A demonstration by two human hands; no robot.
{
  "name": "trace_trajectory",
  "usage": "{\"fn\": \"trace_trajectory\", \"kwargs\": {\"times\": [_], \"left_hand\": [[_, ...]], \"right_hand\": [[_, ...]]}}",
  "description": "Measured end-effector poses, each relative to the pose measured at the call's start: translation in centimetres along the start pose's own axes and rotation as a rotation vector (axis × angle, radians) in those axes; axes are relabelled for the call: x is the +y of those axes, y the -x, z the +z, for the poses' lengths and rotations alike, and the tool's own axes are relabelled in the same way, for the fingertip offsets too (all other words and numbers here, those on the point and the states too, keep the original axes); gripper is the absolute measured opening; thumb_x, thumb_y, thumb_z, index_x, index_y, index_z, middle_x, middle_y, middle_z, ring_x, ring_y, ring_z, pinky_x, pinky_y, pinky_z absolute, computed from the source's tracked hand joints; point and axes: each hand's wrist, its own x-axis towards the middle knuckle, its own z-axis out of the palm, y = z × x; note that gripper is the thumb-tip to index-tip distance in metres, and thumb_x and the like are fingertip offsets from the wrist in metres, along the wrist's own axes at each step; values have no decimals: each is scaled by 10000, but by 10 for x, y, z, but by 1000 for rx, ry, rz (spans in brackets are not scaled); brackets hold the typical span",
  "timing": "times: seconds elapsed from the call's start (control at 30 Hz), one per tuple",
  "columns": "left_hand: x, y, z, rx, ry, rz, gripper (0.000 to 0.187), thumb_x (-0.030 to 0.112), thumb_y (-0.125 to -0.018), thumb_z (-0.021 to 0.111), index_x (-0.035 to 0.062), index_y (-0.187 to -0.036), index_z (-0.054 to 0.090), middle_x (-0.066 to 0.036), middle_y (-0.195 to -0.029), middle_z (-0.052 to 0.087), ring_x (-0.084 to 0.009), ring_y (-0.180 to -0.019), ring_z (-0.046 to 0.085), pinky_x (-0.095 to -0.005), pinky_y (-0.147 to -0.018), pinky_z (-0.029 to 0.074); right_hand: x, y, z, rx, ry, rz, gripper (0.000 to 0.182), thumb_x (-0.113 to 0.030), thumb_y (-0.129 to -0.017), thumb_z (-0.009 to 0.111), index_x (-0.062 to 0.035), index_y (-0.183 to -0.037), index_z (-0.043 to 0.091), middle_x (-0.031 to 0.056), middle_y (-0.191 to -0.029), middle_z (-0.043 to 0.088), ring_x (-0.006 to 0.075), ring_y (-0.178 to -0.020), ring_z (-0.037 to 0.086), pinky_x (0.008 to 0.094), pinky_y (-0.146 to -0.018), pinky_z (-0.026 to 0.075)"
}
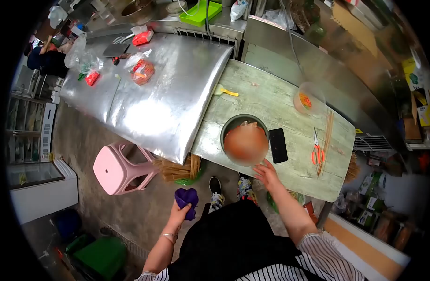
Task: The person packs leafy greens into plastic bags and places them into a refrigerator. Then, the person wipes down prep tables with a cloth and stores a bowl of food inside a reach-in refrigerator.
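A bunched purple cloth [188, 204] is gripped in my left hand [180, 212], which hangs low beside my black apron. My right hand [267, 176] is open, fingers spread, at the table's front edge, with fingertips close to the rim of a dark round bowl [224, 132]. Orange-red contents fill much of that bowl, partly blurred. Just right of the bowl lies a black phone [278, 145]. Orange-handled scissors [317, 152] rest farther right, alongside a bundle of thin wooden skewers [327, 140].
A green-grey table [252, 79] adjoins a steel worktop [177, 89] holding a bag of red food [141, 70]. A clear tub [308, 98] and a yellow-handled scoop [226, 91] sit farther back. A pink stool [113, 169] stands at left. Another person [48, 56] is far left.
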Motion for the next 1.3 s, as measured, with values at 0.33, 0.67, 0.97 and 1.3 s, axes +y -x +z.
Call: {"fn": "trace_trajectory", "kwargs": {"times": [0.33, 0.67, 0.97, 1.3], "left_hand": [[37, -6, 127, -522, 12, -383, 497, 233, -829, 583, 74, -1275, 432, -106, -1291, 426, -203, -1149, 442, -333, -870, 438], [68, -172, 149, -184, -16, -107, 505, 97, -856, 488, 93, -1327, 308, -99, -1207, 482, -199, -1034, 525, -316, -780, 488], [83, -214, 155, -203, -36, -225, 473, 24, -770, 583, 144, -1211, 458, -18, -1072, 571, -170, -928, 583, -341, -710, 528], [46, -150, 142, -242, 404, -222, 511, 47, -788, 532, 61, -1274, 377, -113, -1148, 528, -210, -1005, 555, -376, -805, 488]], "right_hand": [[52, 78, 19, -354, 3, 120, 586, -74, -713, 674, -37, -1241, 423, 93, -1134, 538, 193, -1033, 529, 327, -879, 438], [-7, 30, -74, -78, 898, -323, 567, -91, -688, 646, -47, -1207, 422, 174, -1096, 553, 322, -998, 556, 375, -859, 447], [-31, -30, -52, -87, 1550, -503, 680, -137, -631, 717, -121, -1241, 416, 121, -1321, 353, 296, -1079, 500, 367, -834, 468], [-45, 35, -137, 162, 1281, -577, 559, -115, -591, 686, -108, -1121, 507, 113, -1097, 504, 320, -946, 546, 394, -788, 459]]}}
